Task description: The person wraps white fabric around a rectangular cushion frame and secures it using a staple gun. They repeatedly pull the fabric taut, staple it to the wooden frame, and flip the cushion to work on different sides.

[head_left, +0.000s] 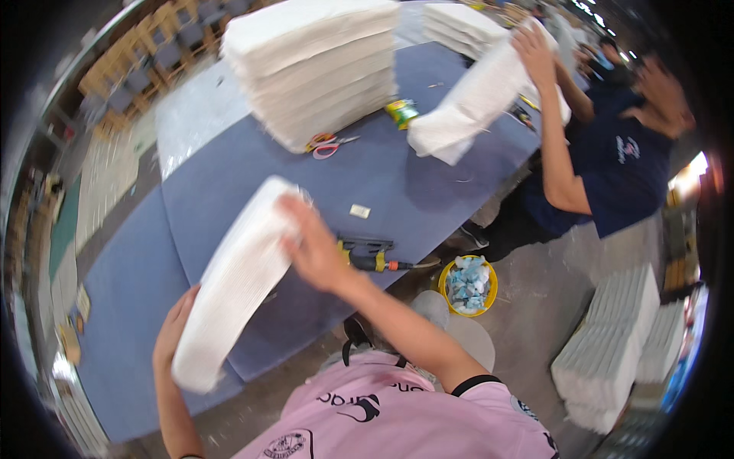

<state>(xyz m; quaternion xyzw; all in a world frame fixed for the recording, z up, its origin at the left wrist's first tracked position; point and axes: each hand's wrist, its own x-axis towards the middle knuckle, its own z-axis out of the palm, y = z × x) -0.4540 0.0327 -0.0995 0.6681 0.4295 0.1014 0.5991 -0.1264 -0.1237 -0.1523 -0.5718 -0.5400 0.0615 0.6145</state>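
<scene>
A long white padded cushion (237,287) stands tilted on edge above the blue-grey work table (367,183), between my hands. My left hand (174,325) holds its lower left side, fingers partly hidden behind it. At the upper end, my right hand (312,243) grips the other side; it is slightly blurred. Right of that hand lies a black and yellow staple gun (368,256) with a hose. A small pale label (360,211) is on the table beyond it. Across the table, a co-worker's hands (535,53) hold a similar white cushion (478,99).
A tall stack of white cushions (321,76) stands at the back, with pink-handled scissors (327,147) and a green-yellow packet (401,113) beside it. On the floor are a yellow bucket (495,289) of scraps and stacked white pads (604,344). Wooden chair frames (145,61) line the far left.
</scene>
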